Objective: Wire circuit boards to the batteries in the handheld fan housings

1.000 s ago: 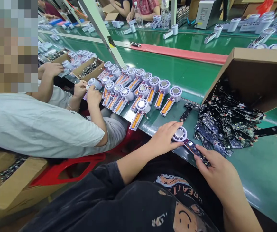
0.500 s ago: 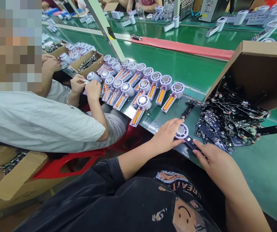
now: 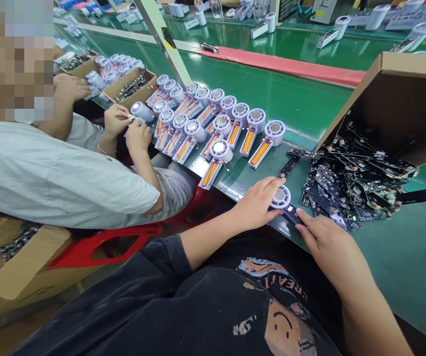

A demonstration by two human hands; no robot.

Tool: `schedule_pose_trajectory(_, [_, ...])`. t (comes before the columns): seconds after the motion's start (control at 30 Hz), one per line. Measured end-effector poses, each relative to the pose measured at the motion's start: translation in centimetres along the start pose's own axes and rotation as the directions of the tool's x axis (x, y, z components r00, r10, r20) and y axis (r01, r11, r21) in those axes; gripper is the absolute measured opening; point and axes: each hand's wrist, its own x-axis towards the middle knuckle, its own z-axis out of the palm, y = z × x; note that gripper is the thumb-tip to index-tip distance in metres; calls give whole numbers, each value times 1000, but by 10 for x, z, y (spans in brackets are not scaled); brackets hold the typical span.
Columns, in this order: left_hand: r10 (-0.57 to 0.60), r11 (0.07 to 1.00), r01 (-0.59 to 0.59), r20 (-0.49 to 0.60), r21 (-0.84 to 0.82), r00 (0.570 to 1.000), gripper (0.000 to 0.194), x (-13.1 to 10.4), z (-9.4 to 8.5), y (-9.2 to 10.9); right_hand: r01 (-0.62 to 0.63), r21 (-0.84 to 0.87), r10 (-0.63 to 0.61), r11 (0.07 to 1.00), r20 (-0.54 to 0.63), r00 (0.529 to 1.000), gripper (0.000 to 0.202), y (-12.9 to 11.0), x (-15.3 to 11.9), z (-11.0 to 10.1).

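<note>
In front of me, at the bench's near edge, is a handheld fan [image 3: 280, 197] with a round lilac head and a silver disc in its middle. My left hand [image 3: 260, 203] is closed around the fan's head from the left. A black circuit board [image 3: 291, 213] lies along the fan's handle. The thumb and fingers of my right hand [image 3: 318, 231] pinch the handle end with the board, partly covering it. Just beyond my hands a loose dark circuit board [image 3: 289, 166] rests on the green bench.
A heap of black circuit boards [image 3: 350, 183] spills from a tipped cardboard box [image 3: 387, 74] on the right. Several fans with orange-filled handles [image 3: 260, 152] stand in rows to the left. A co-worker's hands [image 3: 138, 133] work beside them. A slanted metal post [image 3: 163, 39] rises behind.
The view has shifted slightly. Both my hands keep their hold on the fan and board with little visible movement. The co-worker's hands have moved slightly.
</note>
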Motion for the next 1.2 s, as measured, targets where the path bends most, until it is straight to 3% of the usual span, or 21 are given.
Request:
schedule_pose_trajectory(0.13, [19, 1000, -19, -5, 16, 1000, 71, 0, 1, -1, 3, -27, -3, 1000, 12, 1000, 44, -1, 0, 0])
schedule_pose_trajectory(0.27, [97, 986, -100, 22, 136, 995, 59, 0, -3, -2, 1, -59, 0, 998, 23, 1000, 42, -4, 2, -2])
schedule_pose_trajectory(0.43, [249, 915, -283, 149, 288, 957, 37, 6, -13, 2, -41, -211, 61, 977, 86, 994, 35, -17, 6, -12])
schedule_pose_trajectory(0.53, [274, 871, -347, 240, 349, 931, 23, 11, -14, 5, -59, -294, 98, 954, 120, 988, 33, -26, 7, -19])
schedule_pose_trajectory(0.77, [231, 880, -309, 241, 362, 942, 23, 14, -14, 10, -39, -402, 95, 915, 120, 988, 41, -33, -8, -27])
schedule_pose_trajectory(0.93, [191, 894, -275, 253, 353, 948, 22, 14, -15, 14, -49, -393, 68, 918, 36, 997, 44, -34, -29, -33])
schedule_pose_trajectory(1.2, [210, 899, -285, 243, 332, 947, 20, 14, -14, 13, 50, -343, -62, 938, -25, 998, 44, -26, -31, -18])
